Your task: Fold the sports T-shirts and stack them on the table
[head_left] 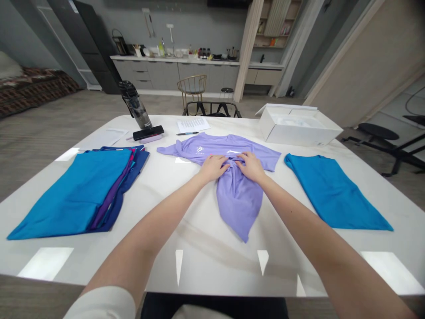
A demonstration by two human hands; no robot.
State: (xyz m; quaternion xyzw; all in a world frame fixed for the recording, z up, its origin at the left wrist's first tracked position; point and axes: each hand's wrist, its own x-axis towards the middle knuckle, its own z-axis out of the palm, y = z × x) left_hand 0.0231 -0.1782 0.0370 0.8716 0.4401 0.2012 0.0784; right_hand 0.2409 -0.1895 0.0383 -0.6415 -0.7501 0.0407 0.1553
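A lavender T-shirt [239,204] with small white prints lies on the white table [192,261] in front of me, its collar and sleeves toward the far side. At its middle the fabric is bunched, and the lower part narrows to a point toward me. My left hand [214,168] grips the gathered cloth from the left, fingers curled. Opposite it, my right hand [250,166] has its fingers closed on the same bunch, a small gap between the two hands. The fingertips are partly sunk in the folds.
To the left is a stack of folded blue and purple clothes [76,190]; a folded blue garment [335,190] lies right. Farther back are a water bottle [137,106], a phone [148,133], a pen [187,133], a paper sheet [194,123] and an open white box [295,133].
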